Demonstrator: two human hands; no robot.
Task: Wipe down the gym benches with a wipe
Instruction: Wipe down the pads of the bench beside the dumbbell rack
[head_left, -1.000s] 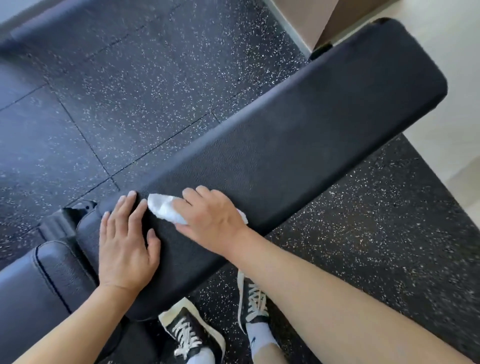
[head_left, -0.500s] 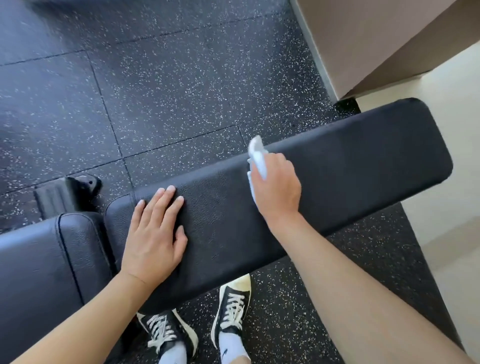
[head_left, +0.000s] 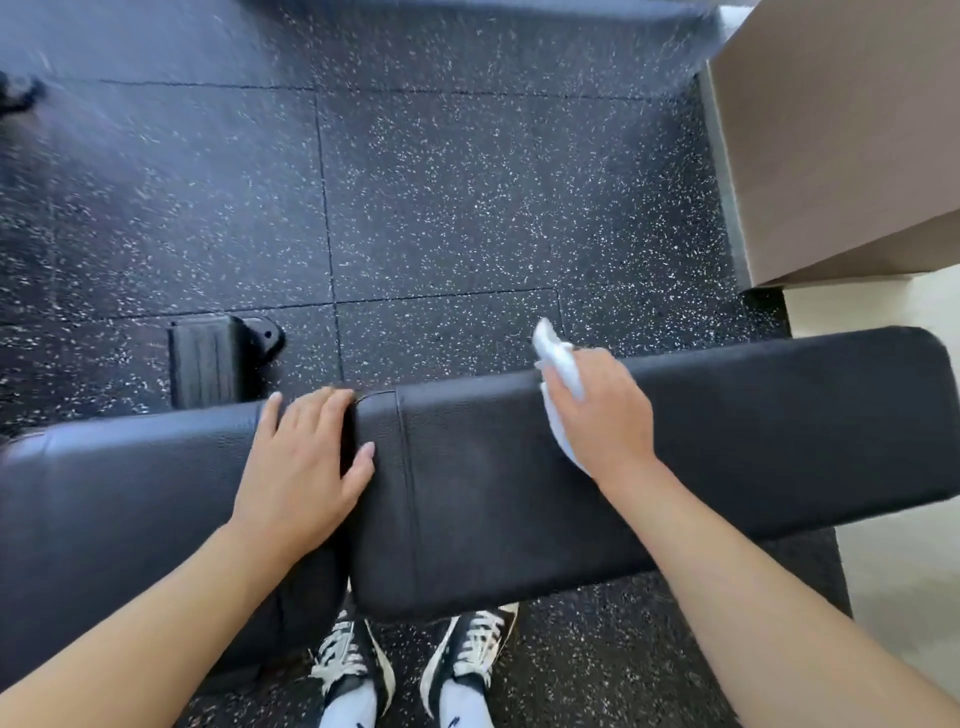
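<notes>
A black padded gym bench runs across the view in two pads: a long back pad (head_left: 753, 447) on the right and a seat pad (head_left: 114, 499) on the left, with a gap between them. My right hand (head_left: 602, 415) holds a white wipe (head_left: 558, 358) against the far edge of the long pad, the wipe sticking out past my fingers. My left hand (head_left: 301, 462) rests flat on the bench with straight fingers, across the gap between the two pads.
Black speckled rubber floor tiles (head_left: 467, 197) lie beyond the bench. A black bench foot (head_left: 213, 358) sticks out on the far left side. A beige wall corner (head_left: 841, 140) stands at the upper right, pale floor (head_left: 904, 597) at the right. My two sneakers (head_left: 410, 665) stand under the near edge.
My right hand has slid the wipe from the near left part of the long pad to its far edge. My left hand has shifted left onto the gap. The view has turned.
</notes>
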